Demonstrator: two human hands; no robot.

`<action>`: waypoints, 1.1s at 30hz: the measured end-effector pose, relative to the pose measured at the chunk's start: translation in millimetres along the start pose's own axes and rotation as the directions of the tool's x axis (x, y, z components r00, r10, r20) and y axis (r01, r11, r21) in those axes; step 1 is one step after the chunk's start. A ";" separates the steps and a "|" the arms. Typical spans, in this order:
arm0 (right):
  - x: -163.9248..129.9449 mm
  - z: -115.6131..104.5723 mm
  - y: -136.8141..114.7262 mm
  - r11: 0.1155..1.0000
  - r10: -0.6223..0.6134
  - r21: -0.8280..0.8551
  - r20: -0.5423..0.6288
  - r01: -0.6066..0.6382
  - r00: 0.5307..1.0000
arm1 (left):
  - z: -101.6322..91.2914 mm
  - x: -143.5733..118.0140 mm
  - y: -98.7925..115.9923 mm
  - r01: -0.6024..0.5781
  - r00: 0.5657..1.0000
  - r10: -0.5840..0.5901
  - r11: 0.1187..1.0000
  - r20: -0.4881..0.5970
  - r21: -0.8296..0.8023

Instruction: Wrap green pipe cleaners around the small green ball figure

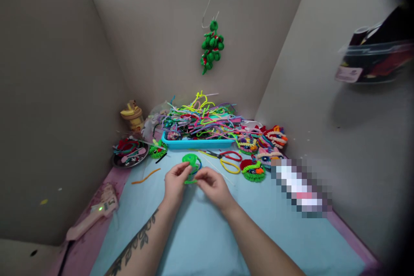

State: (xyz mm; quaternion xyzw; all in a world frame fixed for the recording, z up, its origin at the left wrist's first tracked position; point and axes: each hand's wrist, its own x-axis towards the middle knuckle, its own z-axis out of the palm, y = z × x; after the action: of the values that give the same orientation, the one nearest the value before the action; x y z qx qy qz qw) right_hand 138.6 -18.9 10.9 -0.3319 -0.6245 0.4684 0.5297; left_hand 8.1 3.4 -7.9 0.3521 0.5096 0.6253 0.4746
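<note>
Both my hands meet over the light blue mat [200, 233] and hold a small green pipe-cleaner piece [191, 163] with a blue strand in it. My left hand [174, 182] pinches its left side. My right hand [211, 185] grips its lower right end. The piece sits just in front of a blue tray [197, 143] heaped with pipe cleaners of many colours.
Red and yellow scissors [229, 159] lie right of the piece, beside several finished pipe-cleaner figures [263, 148]. A glue gun [93, 214] rests at the left edge, a dish of scraps [130, 152] behind it. A green ornament [211, 46] hangs on the back wall. Grey partitions enclose the desk.
</note>
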 end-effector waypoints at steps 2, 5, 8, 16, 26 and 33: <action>5.7 -2.9 11.6 0.994 0.042 -0.089 -0.263 -0.067 0.964 | 0.5 -1.9 -0.5 -0.015 1.000 0.015 1.000 0.003 0.015; 10.0 -3.2 22.1 0.970 0.010 -0.226 -0.333 -0.090 0.943 | 1.6 -6.0 1.0 -0.051 0.999 0.051 0.997 0.009 0.060; 9.7 -0.9 22.7 0.927 -0.081 -0.371 -0.329 -0.050 0.941 | 2.9 -10.0 3.8 -0.090 0.996 0.088 0.990 0.018 0.111; 10.8 -0.1 22.8 0.923 -0.108 -0.383 -0.314 -0.022 0.943 | 2.8 -11.5 0.7 -0.125 0.991 0.114 0.977 0.072 0.171; 16.5 -3.4 35.0 0.970 0.000 -0.219 -0.446 -0.109 0.895 | 5.6 -17.0 2.8 -0.127 0.991 0.116 0.977 0.073 0.172; 16.2 -4.4 29.7 0.971 -0.003 -0.221 -0.404 -0.095 0.915 | 5.3 -16.7 4.5 -0.108 0.992 0.097 0.980 0.076 0.169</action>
State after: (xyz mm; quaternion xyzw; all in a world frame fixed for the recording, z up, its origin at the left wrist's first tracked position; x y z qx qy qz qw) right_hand 136.9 7.0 -11.2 -0.4960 -0.5456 0.3252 0.5920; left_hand 17.1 -11.0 -1.6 0.4386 0.5269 0.5902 0.4262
